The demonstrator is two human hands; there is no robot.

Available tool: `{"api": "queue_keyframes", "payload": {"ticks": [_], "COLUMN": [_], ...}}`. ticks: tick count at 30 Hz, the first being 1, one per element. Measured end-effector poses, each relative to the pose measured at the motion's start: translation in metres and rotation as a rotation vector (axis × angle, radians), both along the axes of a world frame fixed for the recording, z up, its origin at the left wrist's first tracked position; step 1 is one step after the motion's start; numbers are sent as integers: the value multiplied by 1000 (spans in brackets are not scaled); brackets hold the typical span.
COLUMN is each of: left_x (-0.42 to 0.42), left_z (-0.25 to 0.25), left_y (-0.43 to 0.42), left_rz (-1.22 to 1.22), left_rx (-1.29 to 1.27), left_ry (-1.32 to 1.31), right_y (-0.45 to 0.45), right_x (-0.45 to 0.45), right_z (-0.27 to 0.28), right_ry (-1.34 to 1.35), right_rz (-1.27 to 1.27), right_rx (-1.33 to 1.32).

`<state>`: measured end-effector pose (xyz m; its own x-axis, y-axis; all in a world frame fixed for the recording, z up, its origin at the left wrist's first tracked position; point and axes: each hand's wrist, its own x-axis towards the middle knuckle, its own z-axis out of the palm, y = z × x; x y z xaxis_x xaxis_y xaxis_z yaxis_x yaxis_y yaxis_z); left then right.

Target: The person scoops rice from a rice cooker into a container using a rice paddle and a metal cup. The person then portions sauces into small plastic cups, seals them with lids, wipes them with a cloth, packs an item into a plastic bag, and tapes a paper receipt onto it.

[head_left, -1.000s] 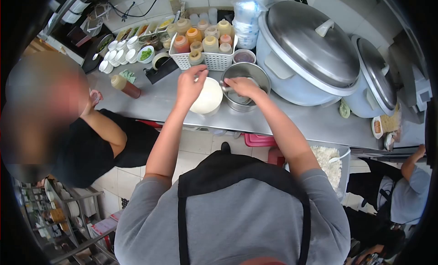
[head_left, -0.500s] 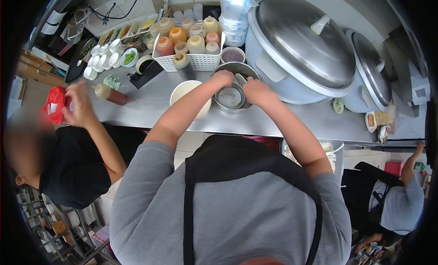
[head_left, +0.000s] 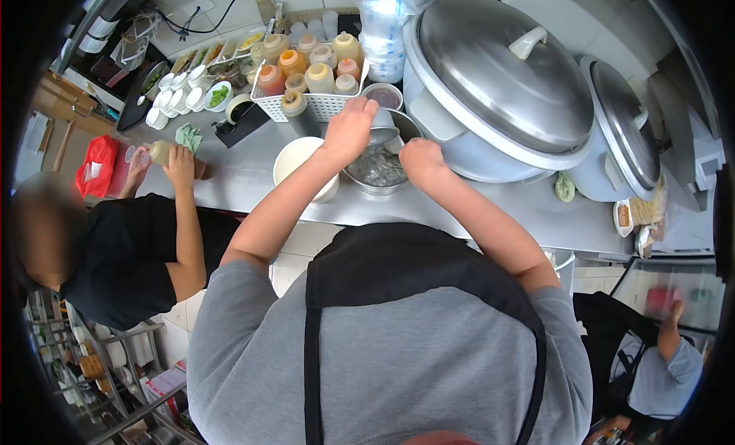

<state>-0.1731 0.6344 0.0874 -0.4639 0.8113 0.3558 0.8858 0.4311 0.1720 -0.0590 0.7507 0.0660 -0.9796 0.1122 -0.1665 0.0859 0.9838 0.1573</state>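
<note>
Over a round metal pot of water, my left hand grips a small metal cup, tilted above the pot's far side. My right hand is closed at the pot's right rim. A pale, flat-ended utensil shows beside its fingers and reaches into the pot; its handle is hidden in the fist. The water looks stirred up and rippled. Just left of the pot, under my left forearm, stands a cream-coloured tub.
A white basket of sauce bottles stands behind, beside a bowl of dark sauce. Large lidded cookers fill the right side. At left, a co-worker holds a squeeze bottle. Another person is at far right.
My left hand has risen with the metal cup out of the pot, and the water now ripples. The left co-worker has taken hold of the squeeze bottle.
</note>
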Motion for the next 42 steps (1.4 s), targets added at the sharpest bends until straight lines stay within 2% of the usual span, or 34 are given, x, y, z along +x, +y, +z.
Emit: {"api": "queue_keyframes", "payload": {"ticks": [5, 7, 11, 12, 16, 18, 20, 21, 22, 23, 24, 25, 27, 28, 30, 33, 42], "left_x": [3, 3, 2, -2, -6, -8, -10, -10, -9, -6, -4, -1, 6, 9, 15, 22, 14], "left_z": [27, 35, 49, 48, 49, 47, 40, 37, 35, 34, 34, 35, 41, 44, 51, 56, 43], "left_y": [-10, -12, -13, -11, -11, -13, -13, -14, -13, -13, -11, -10, -8, -8, -8, -10, -17], "left_rz": [37, 92, 111, 75, 101, 161, 162, 163, 161, 177, 192, 188, 161, 160, 144, 135, 139], "left_rx": [145, 165, 254, 385, 391, 330, 353, 375, 373, 396, 420, 419, 464, 464, 479, 487, 513], "left_ry": [62, 58, 78, 11, -17, -133, -151, -169, -168, -230, -293, -291, -282, -279, -219, -176, -164], "right_y": [-9, -18, -20, -15, 16, 30, 40, 40, 41, 42, 44, 42, 32, 25, 11, 5, 12], "right_x": [8, 17, 38, 43, 75, 88, 95, 93, 88, 82, 72, 62, 41, 34, 21, 3, 20], "right_z": [24, 28, 62, 69, 124, 148, 162, 167, 171, 173, 158, 147, 133, 130, 127, 107, 101], "right_ry": [-30, 124, 121, 101, 130, 127, 385, 386, 490, 594, 730, 734, 723, 726, 555, 626, 688], "right_rz": [-5, 48, 190, 173, 162, 126, 114, 113, 14, -89, -75, -78, -115, -114, -217, -187, -150], "right_rx": [-8, 67, 72, 2, -184, -227, -351, -352, -525, -697, -770, -770, -1037, -1037, -1140, -1127, -1050]}}
